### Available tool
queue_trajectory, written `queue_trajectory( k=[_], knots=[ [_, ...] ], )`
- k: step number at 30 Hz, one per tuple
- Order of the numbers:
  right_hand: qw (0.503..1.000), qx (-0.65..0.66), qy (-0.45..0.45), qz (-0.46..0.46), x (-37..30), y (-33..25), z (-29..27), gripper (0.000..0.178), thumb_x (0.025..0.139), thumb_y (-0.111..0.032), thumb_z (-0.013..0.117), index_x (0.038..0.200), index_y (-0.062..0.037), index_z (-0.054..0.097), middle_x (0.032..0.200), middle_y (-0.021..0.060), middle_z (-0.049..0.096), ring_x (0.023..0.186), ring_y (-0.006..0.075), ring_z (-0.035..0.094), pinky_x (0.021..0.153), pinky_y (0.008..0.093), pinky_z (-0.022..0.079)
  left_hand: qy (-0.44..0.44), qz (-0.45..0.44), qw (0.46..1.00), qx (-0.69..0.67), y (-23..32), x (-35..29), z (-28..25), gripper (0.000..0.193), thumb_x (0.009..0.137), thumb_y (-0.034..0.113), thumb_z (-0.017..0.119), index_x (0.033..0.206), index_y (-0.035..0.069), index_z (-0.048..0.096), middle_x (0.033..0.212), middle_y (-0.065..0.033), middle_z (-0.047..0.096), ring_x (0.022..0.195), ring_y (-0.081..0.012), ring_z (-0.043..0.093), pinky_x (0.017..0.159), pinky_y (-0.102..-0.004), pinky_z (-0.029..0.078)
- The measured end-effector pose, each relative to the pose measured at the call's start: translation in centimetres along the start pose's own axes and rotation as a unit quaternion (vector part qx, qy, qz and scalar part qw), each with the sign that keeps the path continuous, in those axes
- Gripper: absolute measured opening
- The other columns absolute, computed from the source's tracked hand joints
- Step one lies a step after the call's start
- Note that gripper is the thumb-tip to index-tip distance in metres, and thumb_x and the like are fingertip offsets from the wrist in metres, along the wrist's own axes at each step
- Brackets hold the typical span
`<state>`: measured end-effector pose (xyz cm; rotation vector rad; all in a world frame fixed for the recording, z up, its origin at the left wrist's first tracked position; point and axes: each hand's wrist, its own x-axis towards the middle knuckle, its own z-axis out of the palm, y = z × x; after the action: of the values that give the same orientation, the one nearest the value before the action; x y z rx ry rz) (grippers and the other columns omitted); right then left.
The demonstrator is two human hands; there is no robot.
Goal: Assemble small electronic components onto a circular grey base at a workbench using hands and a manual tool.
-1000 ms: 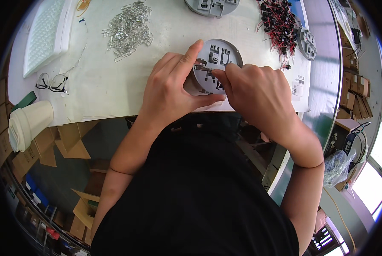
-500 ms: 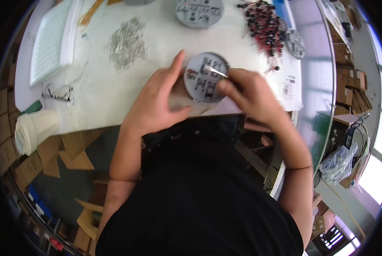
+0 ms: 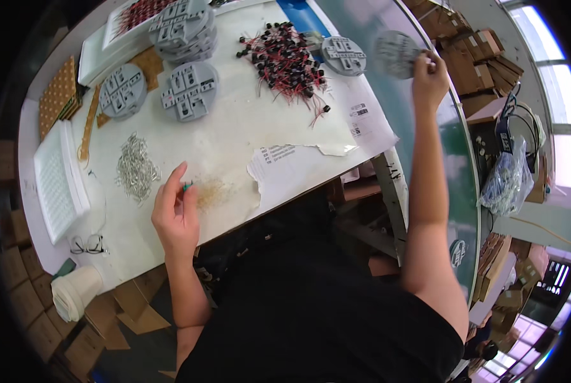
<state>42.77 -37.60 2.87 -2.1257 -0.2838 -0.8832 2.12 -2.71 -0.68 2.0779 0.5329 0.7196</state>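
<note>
At the right, above the green strip beside the table, my right hand [image 3: 430, 83] grips the edge of a grey round fixture [image 3: 397, 55], smeared by motion. A small pale bit shows at its fingertips, too small to name. My left hand [image 3: 176, 214] hovers over the near part of the white table, fingers curled and thumb close to the index finger. Between them shows a small green piece [image 3: 188, 186] that I cannot name. Nearest to this hand are a heap of thin silvery metal parts [image 3: 136, 167] and a yellowish scatter on the tabletop.
Another grey fixture [image 3: 344, 55] lies at the table's right edge, beside a heap of black parts with red wires [image 3: 285, 64]. Stacked grey fixtures [image 3: 183, 32] stand at the back. Glasses [image 3: 89, 244] and a white bin [image 3: 76, 292] are at the left, torn paper [image 3: 285, 172] in front.
My right hand has carried the grey fixture from the table's front middle to the far right. The left hand has come away from it. The view has swung right.
</note>
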Motion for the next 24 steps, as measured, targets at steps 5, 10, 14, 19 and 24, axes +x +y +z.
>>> queue_trajectory(
  k=[5,10,14,19,24],
  knots=[
    [0.922,-0.359,-0.054,0.134,8.3,25.1,-6.1,0.043,0.095,-0.046,0.070,0.114,-0.0093,0.081,0.103,0.0170,0.081,0.098,0.0372,0.078,0.087,0.0470,0.059,-0.037,0.083,0.996,0.022,-1.9,-0.4,0.1,0.026,0.095,0.000,0.076,0.120,0.004,0.079,0.089,-0.0072,0.065,0.076,-0.0179,0.060,0.066,-0.0296,0.050],
    [0.960,-0.257,-0.067,0.092,7.1,14.8,-2.0,0.039,0.098,-0.045,0.071,0.115,-0.0117,0.081,0.109,0.0174,0.080,0.103,0.0366,0.077,0.089,0.0432,0.059,-0.037,0.046,0.998,0.038,-1.2,-0.2,0.0,0.022,0.096,-0.001,0.076,0.117,0.002,0.080,0.093,-0.0063,0.067,0.082,-0.0165,0.062,0.071,-0.0271,0.050],
    [0.908,-0.068,-0.413,-0.008,-0.3,-2.1,1.5,0.033,0.094,-0.034,0.080,0.111,-0.0057,0.078,0.093,0.0133,0.077,0.083,0.0294,0.073,0.077,0.0374,0.056,-0.037,0.058,0.997,0.028,-0.9,-0.2,-0.1,0.021,0.092,0.000,0.080,0.113,0.003,0.081,0.087,-0.0070,0.067,0.080,-0.0214,0.062,0.069,-0.0294,0.051],
    [0.923,-0.064,-0.365,-0.104,-3.1,-5.3,3.0,0.025,0.091,-0.022,0.082,0.107,-0.0032,0.077,0.084,0.0130,0.071,0.074,0.0280,0.065,0.071,0.0361,0.052,-0.035,0.089,0.995,-0.026,-1.8,-0.5,-1.3,0.028,0.087,0.004,0.085,0.115,0.002,0.080,0.086,-0.0077,0.070,0.084,-0.0234,0.064,0.075,-0.0320,0.053],
    [0.857,0.065,-0.465,-0.214,-7.3,-13.0,-1.3,0.015,0.086,0.000,0.080,0.100,-0.0051,0.078,0.087,0.0104,0.072,0.073,0.0225,0.070,0.068,0.0328,0.055,0.005,0.121,0.991,-0.049,0.6,-0.4,-1.4,0.049,0.080,0.013,0.092,0.125,0.004,0.077,0.101,-0.0103,0.073,0.099,-0.0267,0.068,0.085,-0.0361,0.055]
  ],
)
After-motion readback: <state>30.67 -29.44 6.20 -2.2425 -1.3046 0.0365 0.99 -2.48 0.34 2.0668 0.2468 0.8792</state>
